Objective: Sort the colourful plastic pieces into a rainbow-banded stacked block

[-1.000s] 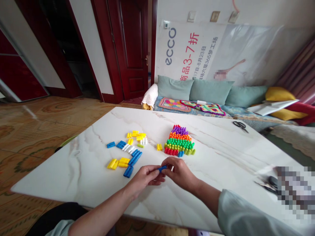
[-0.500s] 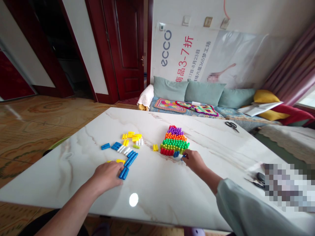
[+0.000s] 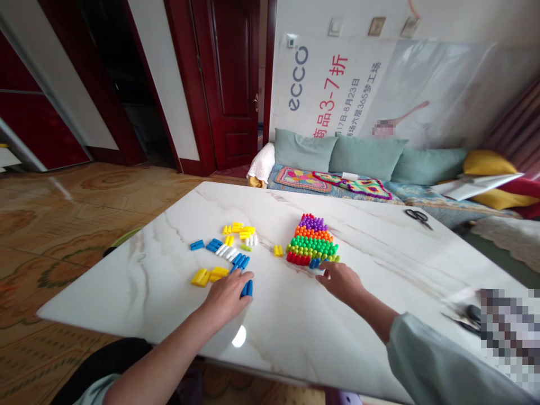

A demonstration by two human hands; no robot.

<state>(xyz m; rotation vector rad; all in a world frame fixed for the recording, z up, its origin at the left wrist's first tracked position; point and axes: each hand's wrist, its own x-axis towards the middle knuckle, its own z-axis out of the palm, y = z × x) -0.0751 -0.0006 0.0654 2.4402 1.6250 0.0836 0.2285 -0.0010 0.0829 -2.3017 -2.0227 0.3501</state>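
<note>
My left hand reaches over the blue plastic pegs, its thumb and fingers around a pair of them. Other blue pegs lie just beyond its fingertips. My right hand is at the front edge of a colourful block of upright pegs, arranged in red, purple, orange, green and olive rows. Its bent fingertips are on a blue peg beside the front red row, partly hiding it. Next to that peg stand blue pegs in the same row.
Loose yellow pegs, white pegs and a blue pair lie left on the marble-patterned table. A yellow pair sits near the block. Black scissors rest at the far right; a sofa stands behind.
My right hand has brought a blue peg up against the front row. My left hand has shifted forward over the blue pegs, uncovering more yellow ones. The view has turned slightly left.
</note>
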